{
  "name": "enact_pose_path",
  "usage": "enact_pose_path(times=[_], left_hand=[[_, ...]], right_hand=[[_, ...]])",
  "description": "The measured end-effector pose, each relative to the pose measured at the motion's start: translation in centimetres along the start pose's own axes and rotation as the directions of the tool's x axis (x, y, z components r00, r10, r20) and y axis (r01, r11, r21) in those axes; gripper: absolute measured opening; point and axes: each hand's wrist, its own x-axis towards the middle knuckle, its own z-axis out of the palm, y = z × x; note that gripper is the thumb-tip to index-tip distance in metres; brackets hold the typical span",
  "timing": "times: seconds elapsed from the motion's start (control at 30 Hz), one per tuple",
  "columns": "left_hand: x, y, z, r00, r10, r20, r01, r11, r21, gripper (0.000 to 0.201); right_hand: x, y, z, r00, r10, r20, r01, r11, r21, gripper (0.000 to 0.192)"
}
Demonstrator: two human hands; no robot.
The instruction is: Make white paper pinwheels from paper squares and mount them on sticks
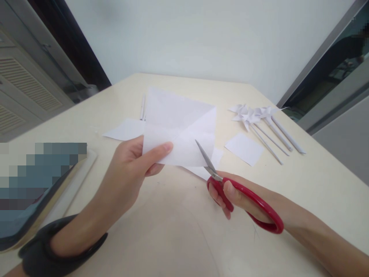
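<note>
My left hand point(138, 157) pinches a creased white sheet of paper point(178, 115) by its lower left part, thumb on the near face. The sheet is held up above the table. My right hand point(239, 192) grips red-handled scissors point(253, 196), fingers through the loops. The blades are parted at the sheet's lower right corner, one blade in front of the paper and the other lower, partly behind the edge. A black band point(57, 246) is around my left wrist.
On the cream table point(173, 223) lie a paper square point(245, 149), several paper pinwheels point(249, 115) with rolled paper sticks point(282, 134) at right, and another sheet point(123, 130) at left. A blurred-out device point(34, 184) stands at far left. A white wall point(201, 42) rises behind.
</note>
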Motion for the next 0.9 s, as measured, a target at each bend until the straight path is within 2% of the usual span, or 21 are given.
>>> enact_pose_path(times=[0.27, 0.7, 0.9], left_hand=[[0.0, 0.1, -0.1, 1.0, 0.018, -0.018, -0.018, 1.0, 0.013, 0.031], [0.0, 0.3, -0.1, 0.999, 0.027, -0.029, -0.026, 0.999, 0.045, 0.032], [-0.1, 0.2, 0.0, 0.999, 0.032, -0.036, -0.031, 0.999, 0.021, 0.029]], right_hand=[[-0.2, 0.1, -0.1, 1.0, 0.031, 0.004, -0.031, 0.999, -0.037, 0.046], [-0.1, -0.1, -0.1, 0.999, 0.032, 0.014, -0.033, 0.999, 0.012, 0.045], [-0.1, -1.0, 0.3, 0.993, 0.112, -0.043, -0.11, 0.993, 0.048, 0.05]])
